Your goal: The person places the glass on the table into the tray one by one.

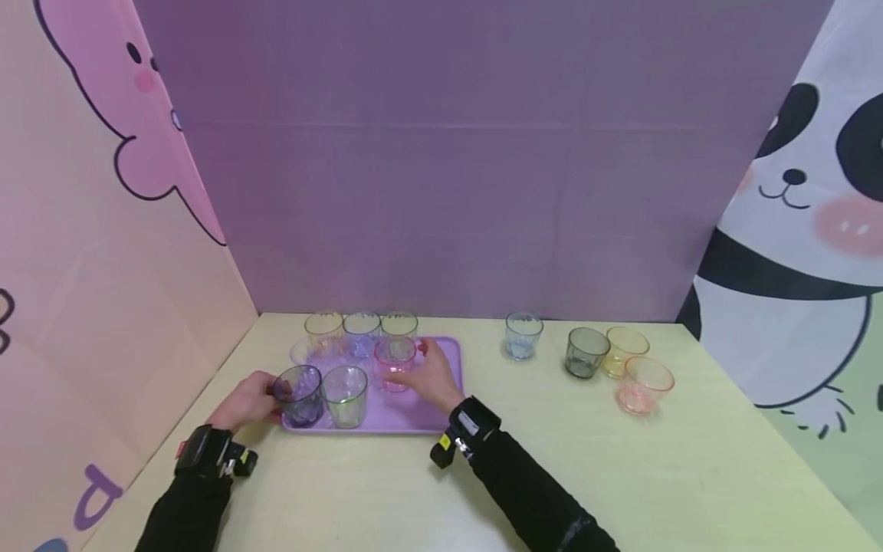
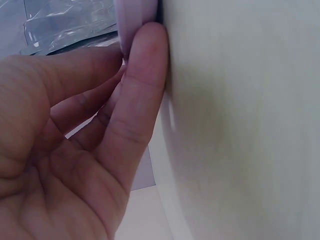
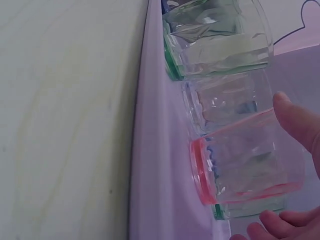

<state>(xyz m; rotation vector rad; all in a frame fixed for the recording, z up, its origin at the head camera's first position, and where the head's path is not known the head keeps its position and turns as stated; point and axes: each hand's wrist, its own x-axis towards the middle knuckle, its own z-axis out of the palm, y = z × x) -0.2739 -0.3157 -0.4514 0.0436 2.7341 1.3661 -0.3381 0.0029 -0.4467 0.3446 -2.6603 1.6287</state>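
Note:
At the front left corner of the purple tray (image 1: pixel 421 420), my left hand (image 1: pixel 246 399) pinches the rim. In the left wrist view its thumb is at the tray edge (image 2: pixel 134 20) and a finger lies under it. My right hand (image 1: pixel 434 377) is spread around a pink glass (image 1: pixel 395 360) standing on the tray. The right wrist view shows the thumb by the upper side of the pink glass (image 3: pixel 250 160), with the other fingers a little apart from its lower side. A dark grey glass (image 1: pixel 301 399) stands beside my left hand, with a green-tinted glass (image 1: pixel 346 399) to its right.
Along the tray's back are a yellow glass (image 1: pixel 323 330), a blue glass (image 1: pixel 362 333) and a green glass (image 1: pixel 399 323). Right of the tray stand another blue glass (image 1: pixel 523 337), a grey glass (image 1: pixel 586 354), a yellow glass (image 1: pixel 626 349) and a pink glass (image 1: pixel 643 387). A purple wall (image 1: pixel 483 192) rises behind the table.

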